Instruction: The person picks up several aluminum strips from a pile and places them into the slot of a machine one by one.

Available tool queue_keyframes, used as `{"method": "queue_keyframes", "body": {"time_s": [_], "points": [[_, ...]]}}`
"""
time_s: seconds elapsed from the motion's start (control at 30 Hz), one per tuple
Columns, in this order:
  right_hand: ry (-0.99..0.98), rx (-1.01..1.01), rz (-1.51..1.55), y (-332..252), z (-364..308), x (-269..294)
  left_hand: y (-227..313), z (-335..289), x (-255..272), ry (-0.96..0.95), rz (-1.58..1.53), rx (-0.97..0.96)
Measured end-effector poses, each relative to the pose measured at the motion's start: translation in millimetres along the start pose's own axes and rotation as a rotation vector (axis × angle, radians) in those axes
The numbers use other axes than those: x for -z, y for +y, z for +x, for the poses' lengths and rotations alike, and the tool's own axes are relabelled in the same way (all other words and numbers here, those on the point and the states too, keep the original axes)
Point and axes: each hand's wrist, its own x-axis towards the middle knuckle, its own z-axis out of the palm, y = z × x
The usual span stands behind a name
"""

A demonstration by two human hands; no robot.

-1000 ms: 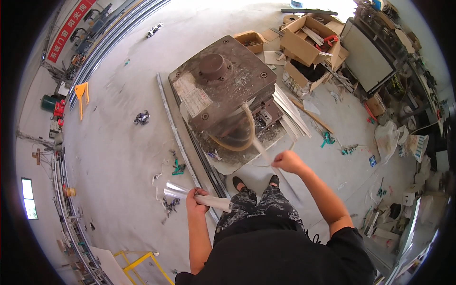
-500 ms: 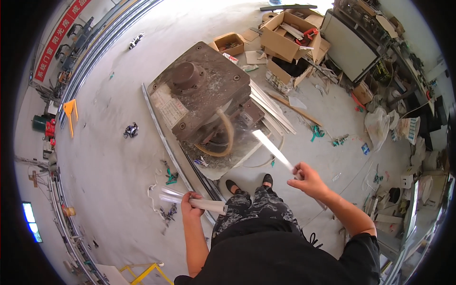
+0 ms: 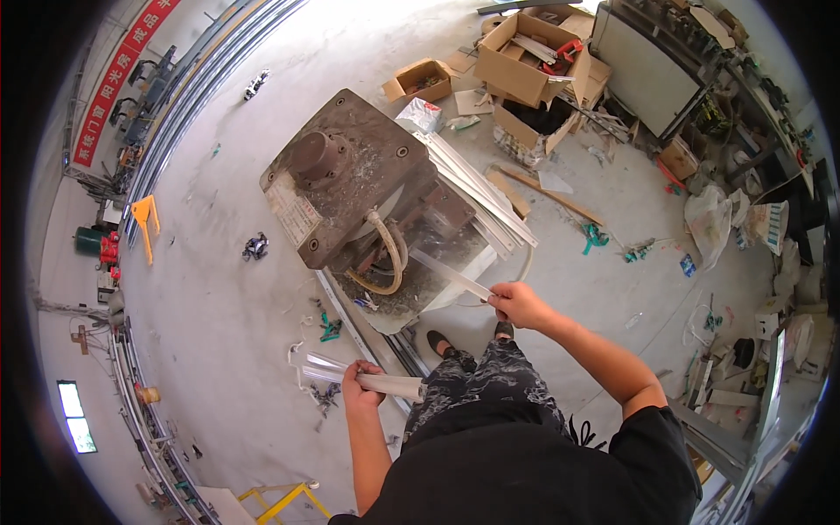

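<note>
My left hand (image 3: 360, 387) is closed around a bundle of white, partly see-through strips (image 3: 399, 385), held low on the left beside my thigh. Between the fingers and thumb of my right hand (image 3: 516, 304) is a single thin, pale strip (image 3: 453, 275). Its far end points into the working area of a brown, dusty metal machine (image 3: 363, 166), below the head and near a curved hose (image 3: 391, 249). Whether that end touches the tooling is too hard to make out.
Long white strips (image 3: 481, 197) lie at the machine's right side. Metal profiles (image 3: 350, 324) lie on the floor to its left. Cardboard boxes (image 3: 516, 74) stand at the back right, and a wooden stick (image 3: 560, 197) and green scraps (image 3: 595, 238) litter the floor.
My right hand has moved left and forward, bringing its strip's far end to the machine's working area. The left hand keeps its bundle in nearly the same place. The view has shifted slightly.
</note>
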Motion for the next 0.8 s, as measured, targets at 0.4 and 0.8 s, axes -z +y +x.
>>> {"method": "queue_keyframes", "body": {"time_s": [0.4, 0.8], "points": [[0.206, 0.131, 0.089, 36, 12, -41, -19, 19, 5, -0.005, 0.005, -0.02], [0.164, -0.011, 0.264, 12, 21, -56, -1, 28, -15, -0.222, 0.02, -0.273]]}}
